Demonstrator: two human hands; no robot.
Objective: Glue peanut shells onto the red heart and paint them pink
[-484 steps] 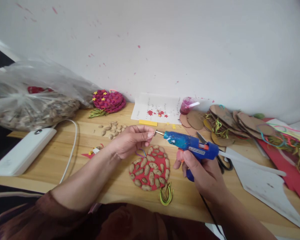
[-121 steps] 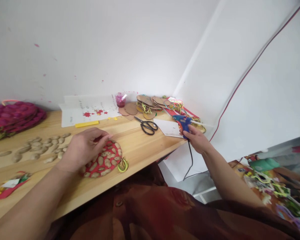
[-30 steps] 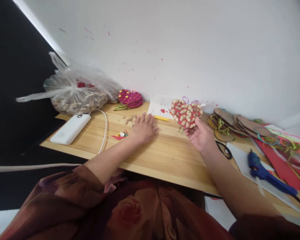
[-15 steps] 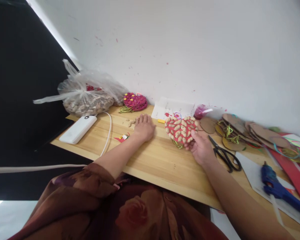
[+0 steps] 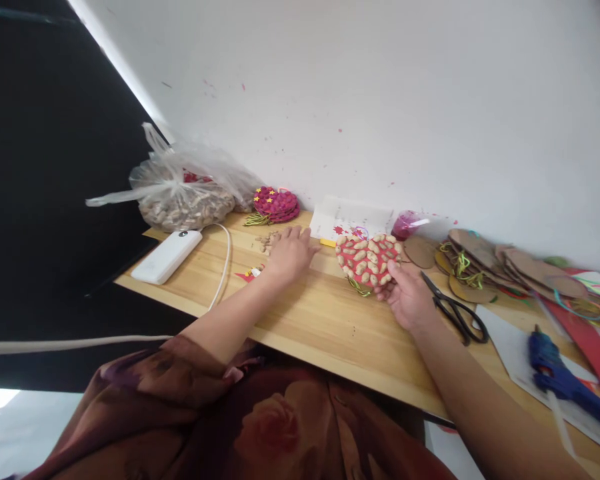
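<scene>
My right hand (image 5: 409, 295) grips the lower right edge of a red heart (image 5: 368, 259) covered with peanuts in their shells, thumb on its front. Yellow-green string hangs beneath it. My left hand (image 5: 293, 255) lies palm down on the wooden table with fingers extended. A small heap of loose peanuts (image 5: 269, 241) is at its left side, partly hidden by the fingers. Just below that heap lie small red and yellow cut pieces (image 5: 250, 274).
A plastic bag of peanuts (image 5: 185, 203), a white power bank (image 5: 167, 257) with a cable and magenta hearts (image 5: 277, 204) are on the left. To the right are black scissors (image 5: 457, 313), cardboard shapes (image 5: 473, 248) and a blue glue gun (image 5: 555, 373). White paper (image 5: 325, 219) lies against the wall.
More loose peanuts now show beside my left hand, which has shifted slightly and has its fingers a bit more spread. My right hand keeps its hold on the heart. The whole view has shifted slightly.
</scene>
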